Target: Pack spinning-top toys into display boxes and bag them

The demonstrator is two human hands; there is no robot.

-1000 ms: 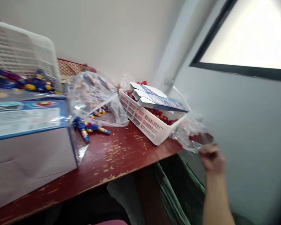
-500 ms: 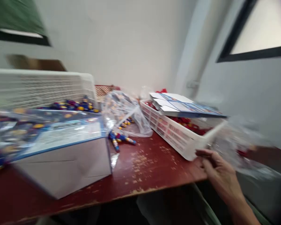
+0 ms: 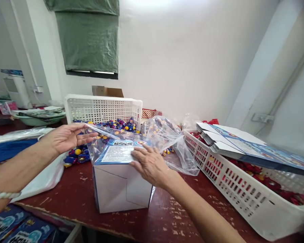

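A box (image 3: 125, 185) with blue printed edges and a white end lies on the red table in front of me, in a clear plastic bag (image 3: 106, 131). The bag's loose edge stretches up and left from the box. Thumb and forefinger of my left hand (image 3: 68, 136) pinch that edge, the other fingers loosely bent. My right hand (image 3: 152, 165) rests on the box's printed top, fingers spread and holding nothing. Behind the box are many small blue and yellow toy pieces (image 3: 78, 155).
A white basket (image 3: 103, 108) stands tipped behind the toy pieces. At right, flat printed cartons (image 3: 233, 141) lie across a white crate (image 3: 228, 182) of red pieces. Another clear bag (image 3: 187, 155) sits between. More blue boxes (image 3: 27, 233) are below the table edge at lower left.
The view has swung left, bringing the box to the middle. My right hand has gone from the crate's near corner to the box top. My left hand has come into view, pinching the bag.
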